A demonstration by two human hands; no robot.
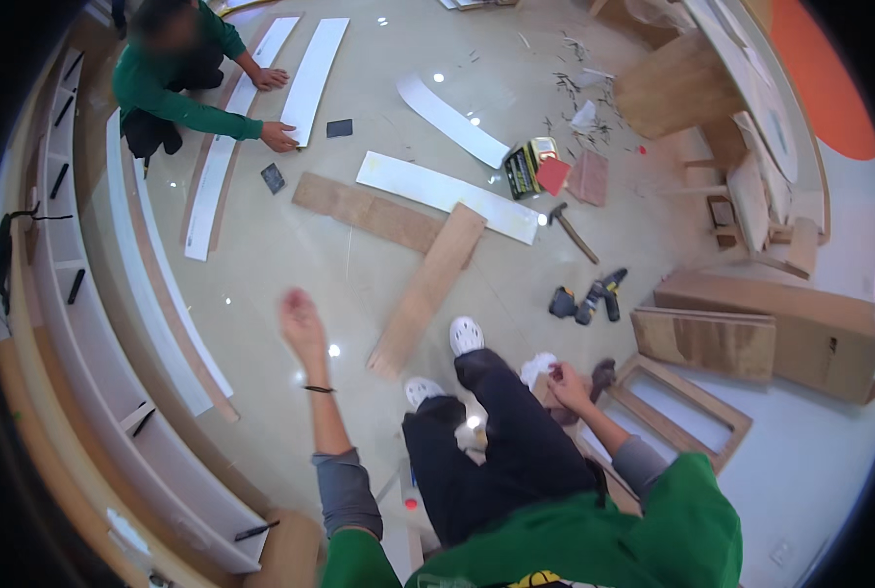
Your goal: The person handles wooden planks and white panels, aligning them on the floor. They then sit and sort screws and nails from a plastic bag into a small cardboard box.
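Observation:
My right hand (569, 386) is closed at the edge of a crumpled white cloth or tissue (537, 368), low beside my right leg. Just beyond that hand lies a wooden frame (653, 402) with long openings. Out to the left, my left hand (302, 318) is raised over the tiled floor and touches nothing. Motion smears its fingers, so their pose is unclear. Nearest to it is a bare wooden board (427, 294), which crosses another wooden board (359, 208). A white board (437, 191) lies just behind them.
A co-worker (177, 83) in green crouches far left, hands at a white strip (315, 83). A hammer (576, 235), cordless drills (602, 294) and a small box (527, 169) lie on the right. Cardboard (790, 328) leans beyond them. A long white shelf unit (84, 314) lines the left.

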